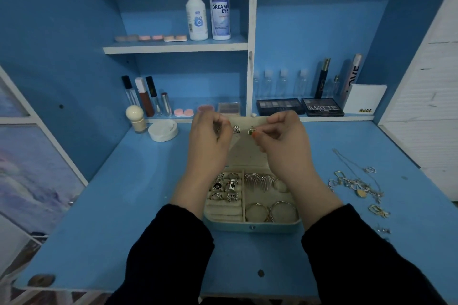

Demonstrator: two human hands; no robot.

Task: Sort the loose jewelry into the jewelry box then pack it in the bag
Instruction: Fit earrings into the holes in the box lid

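Silver rings (224, 186) and bangles (271, 210) fill our box (252, 226), left hand (210, 141) pinching a striped stud (218, 129), right hand (280, 138) a green stud (251, 132) at its 12 o'clock lid (247, 153); chains (357, 183) at 3 o'clock unsorted, bag unseen.

Two white bottles (197, 15) stand on the upper shelf (148, 49), and eyeshadow palettes (322, 107) lie below right.
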